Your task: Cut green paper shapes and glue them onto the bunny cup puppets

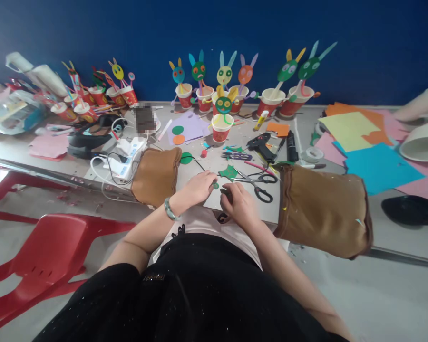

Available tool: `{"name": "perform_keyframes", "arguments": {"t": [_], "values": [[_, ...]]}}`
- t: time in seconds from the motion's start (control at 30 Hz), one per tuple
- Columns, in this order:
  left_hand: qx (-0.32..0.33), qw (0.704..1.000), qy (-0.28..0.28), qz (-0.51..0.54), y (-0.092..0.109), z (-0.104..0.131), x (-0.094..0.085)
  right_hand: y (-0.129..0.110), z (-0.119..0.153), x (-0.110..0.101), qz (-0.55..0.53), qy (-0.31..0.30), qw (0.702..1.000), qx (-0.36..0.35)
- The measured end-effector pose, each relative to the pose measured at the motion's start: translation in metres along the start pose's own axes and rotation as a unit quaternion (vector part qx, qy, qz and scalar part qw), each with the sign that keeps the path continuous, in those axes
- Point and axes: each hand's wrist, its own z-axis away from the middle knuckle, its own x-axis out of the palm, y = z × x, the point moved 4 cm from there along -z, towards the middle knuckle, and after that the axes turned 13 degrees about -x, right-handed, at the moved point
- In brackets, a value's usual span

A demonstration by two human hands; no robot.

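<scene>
Green paper piece [216,185] at your left hand's [199,186] fingertips, near the tabletop's [267,210] front edge.
Roundish, it is too small to show a long axis; your left fingers pinch it, your right hand [241,203] grips an unclear dark object [228,194]. Paper cups [221,130] ahead hold long-eared figures [223,105], ears up.
</scene>
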Motion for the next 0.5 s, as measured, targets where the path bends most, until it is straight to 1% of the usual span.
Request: {"name": "perform_keyframes", "arguments": {"t": [0.13, 0.23, 0.33, 0.43, 0.5], "values": [[0.001, 0.999, -0.005, 0.033, 0.000, 0.006, 0.000, 0.000, 0.002, -0.001, 0.008, 0.027, 1.000, -0.011], [-0.004, 0.996, 0.016, 0.089, -0.005, 0.012, -0.001, -0.001, 0.004, -0.002, 0.009, 0.051, 0.998, -0.033], [0.006, 0.988, 0.038, 0.152, -0.014, 0.020, -0.005, -0.002, 0.005, -0.003, 0.005, 0.067, 0.996, -0.056], [0.012, 0.967, 0.063, 0.247, -0.020, 0.031, -0.014, -0.002, 0.005, -0.003, 0.000, 0.074, 0.995, -0.066], [0.007, 0.935, 0.073, 0.346, -0.022, 0.037, -0.021, -0.001, 0.005, -0.003, -0.007, 0.073, 0.995, -0.064]]}}
